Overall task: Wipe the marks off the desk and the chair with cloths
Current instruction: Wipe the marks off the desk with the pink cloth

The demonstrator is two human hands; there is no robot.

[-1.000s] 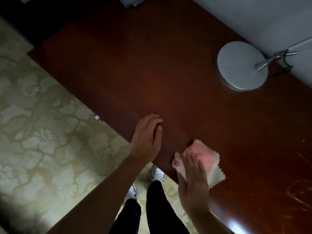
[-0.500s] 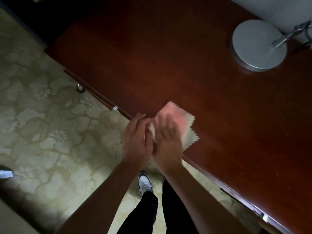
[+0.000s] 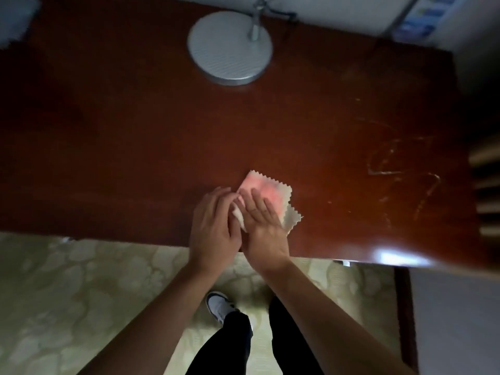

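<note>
Desk-wiping step, cloth on the surface. Your right hand (image 3: 263, 226) lies flat, fingers straight, pressing the pink cloth (image 3: 267, 196) onto the desk (image 3: 135, 147), close to its front edge and well forward of the lamp base (image 3: 230, 47). Your left hand (image 3: 213, 228) sits just beside the right, fingers loosely extended, tips touching the cloth's near-left corner; no real grip shows. Pale scribble marks (image 3: 400, 171) remain on the wood, right of the lamp base and forward of it, well apart from the cloth. Likely next: slide the cloth rightward onto those marks with steady downward pressure. No chair in view, so that part looks not yet done.
</note>
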